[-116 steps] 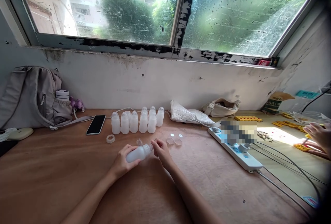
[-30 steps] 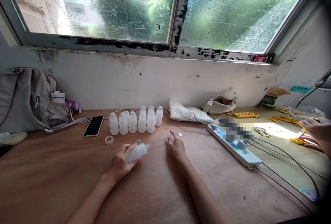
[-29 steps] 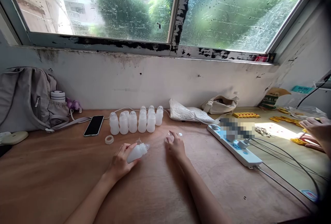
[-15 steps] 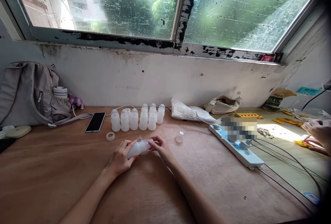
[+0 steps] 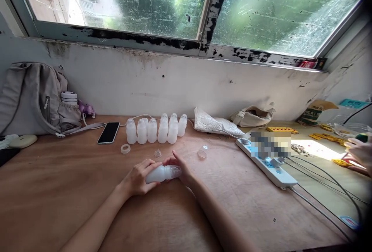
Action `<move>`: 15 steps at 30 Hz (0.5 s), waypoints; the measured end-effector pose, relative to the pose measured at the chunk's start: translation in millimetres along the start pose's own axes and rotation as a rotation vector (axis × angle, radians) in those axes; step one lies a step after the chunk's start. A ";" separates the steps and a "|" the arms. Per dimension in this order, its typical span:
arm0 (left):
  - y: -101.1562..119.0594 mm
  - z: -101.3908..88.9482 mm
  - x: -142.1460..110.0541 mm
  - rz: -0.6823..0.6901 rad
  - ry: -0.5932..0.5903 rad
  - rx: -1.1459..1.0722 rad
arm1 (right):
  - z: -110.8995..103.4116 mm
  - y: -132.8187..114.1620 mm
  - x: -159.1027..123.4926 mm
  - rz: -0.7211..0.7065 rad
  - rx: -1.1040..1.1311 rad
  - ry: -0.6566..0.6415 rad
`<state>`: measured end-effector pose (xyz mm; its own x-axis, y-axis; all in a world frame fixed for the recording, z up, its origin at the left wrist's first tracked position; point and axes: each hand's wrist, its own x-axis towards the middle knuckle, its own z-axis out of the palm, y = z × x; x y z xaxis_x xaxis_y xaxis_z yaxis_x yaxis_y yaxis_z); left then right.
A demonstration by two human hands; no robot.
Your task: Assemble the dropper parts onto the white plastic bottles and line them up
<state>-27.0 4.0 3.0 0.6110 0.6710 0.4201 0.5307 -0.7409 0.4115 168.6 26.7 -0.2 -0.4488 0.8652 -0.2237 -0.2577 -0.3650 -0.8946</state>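
A baby bottle (image 5: 157, 175) with a frosted white body and a clear cap lies on its side between my hands, its cap end to the right. My left hand (image 5: 140, 177) is closed around the body. At the capped end, my right hand (image 5: 185, 170) presses with its palm and curls its fingers behind; some fingertips are hidden. Beyond my hands, a clear nipple-shaped piece (image 5: 157, 153) and a pale ring (image 5: 125, 152) rest on the table. Farther right stands a clear cap (image 5: 202, 153). Several similar bottles (image 5: 152, 131) stand upright in a group near the wall.
On the left are a grey backpack (image 5: 26, 100) and a phone (image 5: 108, 133). A white padded bag (image 5: 210, 122) and a fabric pouch (image 5: 252, 116) lie by the wall. The power strip (image 5: 269, 166) trails cables on the right, where another person's hand (image 5: 360, 151) works near yellow pieces (image 5: 327, 138).
The bottle has turned more level and moved slightly right and down. My right hand has shifted from fingertips on the cap to its palm against the end. The view has shifted slightly.
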 end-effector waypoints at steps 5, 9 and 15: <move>-0.9 0.4 -0.4 0.027 0.018 0.007 | -2.1 -3.1 -1.2 0.054 0.031 -0.030; -0.8 1.6 -0.5 0.034 0.031 0.019 | -1.9 -2.0 -0.9 0.063 0.030 -0.007; 3.7 2.8 -2.3 0.049 0.029 0.022 | 0.5 0.2 -1.9 0.095 0.035 -0.027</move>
<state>-24.8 -0.4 1.3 0.6190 0.6345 0.4629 0.5136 -0.7729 0.3726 169.0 24.8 0.2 -0.4958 0.8164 -0.2960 -0.2424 -0.4574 -0.8556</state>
